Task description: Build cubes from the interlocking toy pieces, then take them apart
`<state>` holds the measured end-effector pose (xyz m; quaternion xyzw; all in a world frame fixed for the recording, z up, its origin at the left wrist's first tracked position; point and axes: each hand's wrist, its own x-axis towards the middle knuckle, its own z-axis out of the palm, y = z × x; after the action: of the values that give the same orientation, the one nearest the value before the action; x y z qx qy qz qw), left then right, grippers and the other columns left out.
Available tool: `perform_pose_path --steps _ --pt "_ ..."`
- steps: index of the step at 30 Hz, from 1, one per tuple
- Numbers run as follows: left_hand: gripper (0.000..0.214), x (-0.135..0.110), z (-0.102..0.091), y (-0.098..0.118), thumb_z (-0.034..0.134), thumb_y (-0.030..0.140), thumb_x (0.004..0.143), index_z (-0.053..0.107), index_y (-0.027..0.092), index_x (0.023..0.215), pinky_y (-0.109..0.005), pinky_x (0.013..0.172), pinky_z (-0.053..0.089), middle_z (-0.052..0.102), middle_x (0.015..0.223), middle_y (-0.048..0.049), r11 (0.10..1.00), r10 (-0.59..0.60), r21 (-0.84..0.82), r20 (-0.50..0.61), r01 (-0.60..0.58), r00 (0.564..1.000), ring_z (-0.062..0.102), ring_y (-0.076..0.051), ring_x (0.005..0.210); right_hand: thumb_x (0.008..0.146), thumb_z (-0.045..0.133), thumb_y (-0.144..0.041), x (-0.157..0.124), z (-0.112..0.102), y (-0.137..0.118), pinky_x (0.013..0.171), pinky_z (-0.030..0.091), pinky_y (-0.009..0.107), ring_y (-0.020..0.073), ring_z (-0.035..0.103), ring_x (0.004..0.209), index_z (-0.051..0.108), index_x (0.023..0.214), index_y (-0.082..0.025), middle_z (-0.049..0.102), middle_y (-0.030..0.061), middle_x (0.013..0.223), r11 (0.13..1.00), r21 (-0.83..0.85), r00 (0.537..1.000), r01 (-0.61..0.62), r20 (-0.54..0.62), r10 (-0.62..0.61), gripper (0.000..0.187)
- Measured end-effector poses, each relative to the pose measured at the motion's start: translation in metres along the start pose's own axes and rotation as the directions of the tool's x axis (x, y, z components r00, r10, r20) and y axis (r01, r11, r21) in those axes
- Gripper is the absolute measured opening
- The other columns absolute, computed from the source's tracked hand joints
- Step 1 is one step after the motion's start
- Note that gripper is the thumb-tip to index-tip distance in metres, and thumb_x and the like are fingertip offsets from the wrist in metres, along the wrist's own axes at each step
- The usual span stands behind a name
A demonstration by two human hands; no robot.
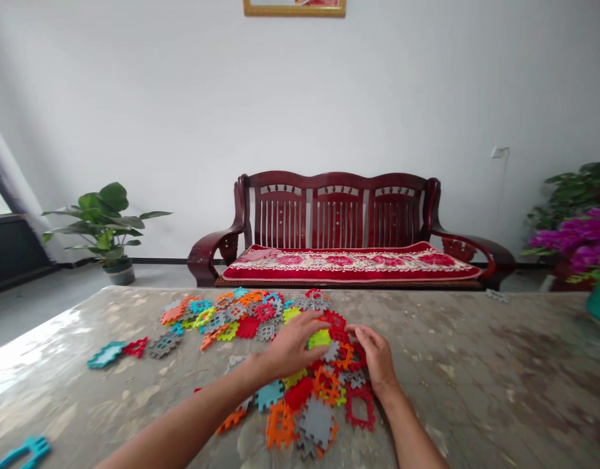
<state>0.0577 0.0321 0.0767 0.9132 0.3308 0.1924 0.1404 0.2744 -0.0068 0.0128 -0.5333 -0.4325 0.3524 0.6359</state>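
Note:
A spread of toothed plastic building pieces in red, orange, yellow-green, blue and grey lies on the table. My left hand (pixel 297 342) reaches over the middle of the pile, fingers stretched out and apart from the thumb, beside a yellow-green piece (pixel 320 338). At the pile's right edge is my right hand (pixel 376 359), its fingers loosely bent inward and nearest to the red pieces; I see nothing held in it. Closer to me lie a grey plate (pixel 318 419), an orange window-like piece (pixel 281 423) and a red frame piece (pixel 360 408). My left forearm covers some pieces.
The table (pixel 475 378) has a mottled grey-brown cover. Off to the left lie a blue frame piece (pixel 107 354) and a blue forked piece (pixel 28 451). Behind stands a wooden bench (pixel 339 189). A potted plant (pixel 104 225) and purple flowers (pixel 580 241) flank the table.

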Motion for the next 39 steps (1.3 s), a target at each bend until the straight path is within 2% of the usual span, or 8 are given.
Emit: perform_pose_path --steps 6,9,13,20,24,30,35,39 --pt "0.069 0.089 0.025 -0.062 0.033 0.061 0.092 0.033 0.022 0.148 -0.054 0.114 0.020 0.033 0.155 -0.0151 0.899 -0.377 0.227 -0.039 0.375 0.926 0.023 -0.034 0.145 0.071 0.061 -0.061 0.005 -0.002 0.007 0.091 0.047 0.037 0.0289 0.064 0.099 0.075 0.079 -0.022 0.075 0.0078 0.092 0.997 -0.072 0.976 0.031 -0.215 -0.046 0.042" --pt "0.069 0.111 0.031 -0.082 0.030 0.063 0.092 0.033 0.023 0.148 -0.061 0.110 0.023 0.037 0.152 -0.0179 0.881 -0.433 0.233 0.052 0.411 0.900 0.030 -0.037 0.141 0.072 0.061 -0.058 0.009 -0.006 0.013 0.093 0.046 0.037 0.0283 0.064 0.102 0.075 0.085 -0.022 0.075 0.0080 0.098 0.997 -0.071 0.960 0.036 -0.275 -0.054 0.041" --pt "0.061 0.118 0.042 -0.090 0.029 0.060 0.093 0.041 0.027 0.143 -0.061 0.105 0.031 0.046 0.147 -0.0149 0.911 -0.390 0.199 0.140 0.360 0.910 0.041 -0.036 0.135 0.073 0.060 -0.057 0.015 -0.011 0.019 0.094 0.046 0.037 0.0272 0.064 0.103 0.075 0.089 -0.022 0.074 0.0074 0.104 1.000 -0.003 0.951 0.021 -0.308 -0.021 0.041" --pt "0.062 0.111 0.051 -0.057 0.038 0.063 0.090 0.044 0.031 0.142 -0.047 0.112 0.029 0.046 0.148 -0.0074 0.976 -0.197 0.139 0.223 0.169 0.955 0.042 -0.030 0.135 0.073 0.059 -0.054 0.018 -0.015 0.019 0.094 0.046 0.037 0.0279 0.064 0.105 0.074 0.090 -0.022 0.074 0.0077 0.104 1.000 0.013 0.925 0.018 -0.381 -0.011 0.040" --pt "0.067 0.107 0.057 -0.027 0.044 0.062 0.087 0.044 0.026 0.143 -0.050 0.112 0.029 0.046 0.147 -0.0118 0.993 -0.086 0.102 0.241 0.063 0.967 0.041 -0.033 0.135 0.072 0.060 -0.049 0.022 -0.024 0.020 0.097 0.044 0.036 0.0277 0.061 0.111 0.073 0.092 -0.021 0.074 0.0074 0.107 0.998 0.024 0.876 0.050 -0.480 -0.033 0.037" --pt "0.075 0.105 0.061 0.007 0.046 0.065 0.085 0.036 0.024 0.148 -0.049 0.114 0.028 0.039 0.153 -0.0127 0.996 0.089 -0.023 0.342 -0.087 0.935 0.037 -0.033 0.139 0.070 0.060 -0.048 0.030 -0.039 0.021 0.098 0.044 0.037 0.0278 0.061 0.110 0.074 0.091 -0.020 0.073 0.0073 0.108 0.996 0.079 0.896 0.044 -0.445 -0.004 0.037" --pt "0.080 0.085 0.028 0.030 0.045 0.063 0.088 0.018 0.026 0.154 -0.055 0.117 0.016 0.025 0.159 -0.0115 0.991 0.117 -0.107 0.370 -0.083 0.921 0.024 -0.031 0.145 0.071 0.060 -0.048 0.029 -0.042 0.016 0.100 0.041 0.036 0.0267 0.061 0.111 0.074 0.090 -0.020 0.074 0.0069 0.107 0.997 0.019 0.906 0.080 -0.417 -0.064 0.036" --pt "0.088 0.023 -0.012 0.057 0.049 0.069 0.083 0.014 0.031 0.154 -0.059 0.116 0.015 0.021 0.161 -0.0098 0.969 0.245 -0.057 0.369 -0.242 0.897 0.021 -0.035 0.146 0.073 0.058 -0.053 0.027 -0.038 0.016 0.101 0.041 0.037 0.0268 0.060 0.112 0.075 0.091 -0.021 0.073 0.0076 0.110 0.997 -0.049 0.940 0.055 -0.334 -0.069 0.040"
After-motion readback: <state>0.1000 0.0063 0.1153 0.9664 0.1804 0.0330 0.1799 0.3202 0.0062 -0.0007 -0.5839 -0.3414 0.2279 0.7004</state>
